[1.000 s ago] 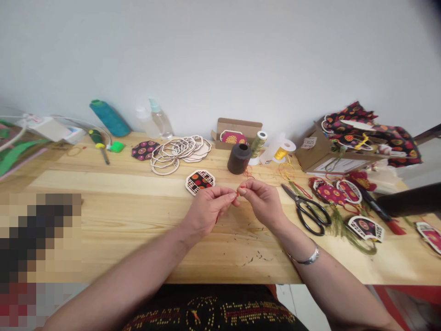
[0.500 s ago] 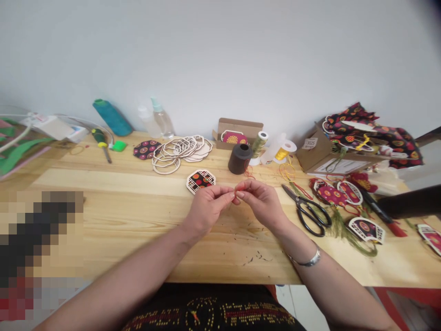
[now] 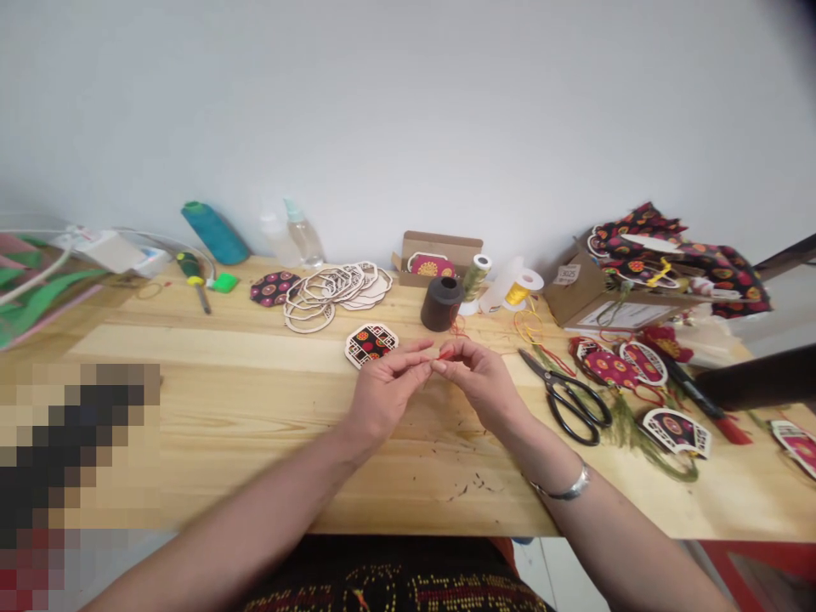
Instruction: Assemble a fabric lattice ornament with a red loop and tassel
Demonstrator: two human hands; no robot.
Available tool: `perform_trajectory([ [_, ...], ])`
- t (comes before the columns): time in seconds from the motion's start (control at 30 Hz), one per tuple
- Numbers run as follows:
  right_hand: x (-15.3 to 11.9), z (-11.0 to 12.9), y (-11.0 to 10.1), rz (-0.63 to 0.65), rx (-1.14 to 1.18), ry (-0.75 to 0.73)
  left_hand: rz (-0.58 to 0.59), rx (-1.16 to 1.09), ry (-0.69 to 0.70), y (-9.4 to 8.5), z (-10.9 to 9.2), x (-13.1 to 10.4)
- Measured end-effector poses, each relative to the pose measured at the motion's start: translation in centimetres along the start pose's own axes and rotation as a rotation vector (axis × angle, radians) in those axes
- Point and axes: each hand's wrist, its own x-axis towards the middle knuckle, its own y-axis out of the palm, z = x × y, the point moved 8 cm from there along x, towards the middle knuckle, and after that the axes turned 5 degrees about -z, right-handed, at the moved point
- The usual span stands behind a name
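Note:
My left hand [image 3: 392, 387] and my right hand [image 3: 478, 378] meet over the middle of the wooden table [image 3: 255, 408], fingertips pinched together. A small reddish bit shows at the right fingertips; what either hand grips is too small to make out. Just behind my left hand lies an octagonal ornament [image 3: 371, 343] with a pale frame and dark flowered fabric. Black-handled scissors [image 3: 570, 399] lie right of my right hand. A black thread cone [image 3: 442, 303] stands behind both hands.
Pale cut-out frames [image 3: 337, 293], a teal spool [image 3: 215, 232], a screwdriver [image 3: 193, 279] and bottles [image 3: 303, 234] sit at the back left. Yellow thread [image 3: 523, 289], a cardboard box [image 3: 574, 285] with fabric and a fan-shaped ornament [image 3: 676, 432] are on the right. Dark scraps lie near the front edge.
The view has shifted slightly, so the table items appear a little lower. My hands stay together with small finger movements, and the reddish bit at the right fingertips shows more clearly.

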Motion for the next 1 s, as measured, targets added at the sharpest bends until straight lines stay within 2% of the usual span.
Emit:
perform_trajectory([
  [0.1,-0.2,0.0,0.3,0.022,0.013,0.012,-0.006,0.036,0.045,-0.1,-0.5,-0.1],
  [0.27,-0.5,-0.2,1.1,0.094,0.020,0.047,-0.037,-0.026,0.058,-0.3,-0.7,-0.1],
  [0.5,-0.9,-0.7,1.7,0.169,0.029,0.070,-0.090,-0.063,0.042,-0.8,-0.2,0.2],
  [0.67,-1.1,-0.7,1.8,0.182,0.005,0.049,-0.092,-0.085,0.074,-1.0,0.0,0.2],
  [1.0,-1.6,-0.2,2.4,0.247,-0.030,0.032,-0.108,-0.127,0.036,-1.0,0.4,0.3],
])
